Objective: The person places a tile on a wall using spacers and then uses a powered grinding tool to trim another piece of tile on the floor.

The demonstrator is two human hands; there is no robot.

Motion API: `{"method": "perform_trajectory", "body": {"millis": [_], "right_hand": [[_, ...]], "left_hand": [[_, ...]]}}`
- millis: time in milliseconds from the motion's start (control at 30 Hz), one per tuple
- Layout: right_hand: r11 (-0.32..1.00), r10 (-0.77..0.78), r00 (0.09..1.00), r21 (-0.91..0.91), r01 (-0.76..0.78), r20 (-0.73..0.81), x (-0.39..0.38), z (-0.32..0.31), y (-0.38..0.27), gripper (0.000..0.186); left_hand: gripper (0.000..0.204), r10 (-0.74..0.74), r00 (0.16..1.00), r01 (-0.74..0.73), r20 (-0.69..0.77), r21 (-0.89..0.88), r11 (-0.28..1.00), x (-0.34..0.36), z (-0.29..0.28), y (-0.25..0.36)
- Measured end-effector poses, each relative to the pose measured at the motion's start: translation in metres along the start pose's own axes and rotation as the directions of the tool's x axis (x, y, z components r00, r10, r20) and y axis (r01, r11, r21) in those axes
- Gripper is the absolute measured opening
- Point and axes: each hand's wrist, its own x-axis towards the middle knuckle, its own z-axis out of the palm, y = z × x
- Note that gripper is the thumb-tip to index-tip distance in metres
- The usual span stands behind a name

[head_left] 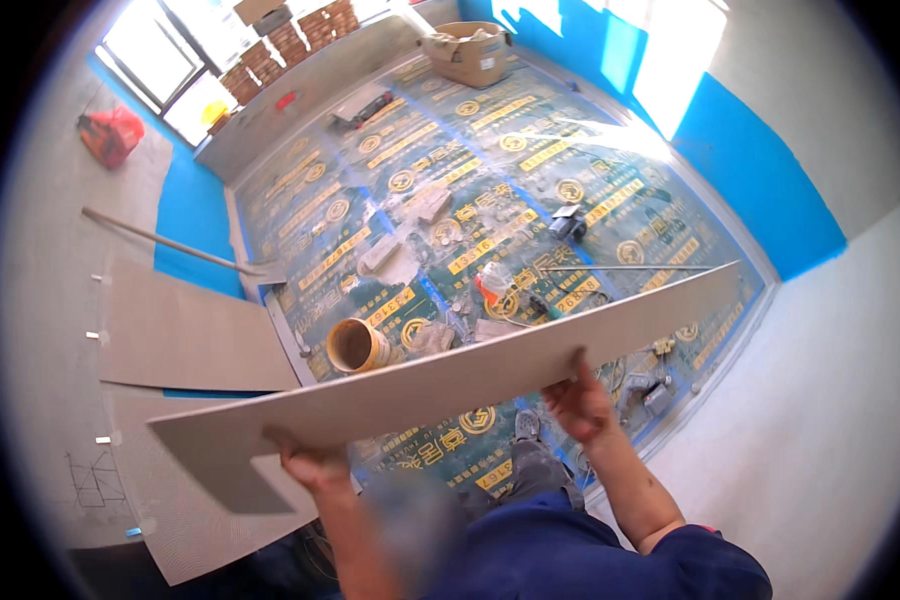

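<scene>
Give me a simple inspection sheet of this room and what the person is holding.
Surface: dusty printed green sheeting over the floor.
Work things: long beige panel, tilted, notched toward its left end.
Clutter: yellow bucket, cardboard box, pale scraps, dark tool, kind unclear.
Hands: left hand and right hand both grip the panel's near edge.
Cables: none clear; the lower right is too cluttered to tell.
Surroundings: blue wall band, window, stacked bricks.

Both hands (315, 466) (582, 408) well apart, fingers (580, 362) partly bent (forearms (632, 490) bare)
</scene>
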Motion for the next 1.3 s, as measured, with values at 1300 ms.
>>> {"method": "perform_trajectory", "body": {"millis": [1300], "right_hand": [[0.866,0.348,0.911,-0.297,-0.403,-0.22,0.482,-0.081,0.2,0.062]], "left_hand": [[0.045,-0.107,0.534,-0.02,-0.839,-0.139,0.99,0.211,-0.4,-0.051]]}}
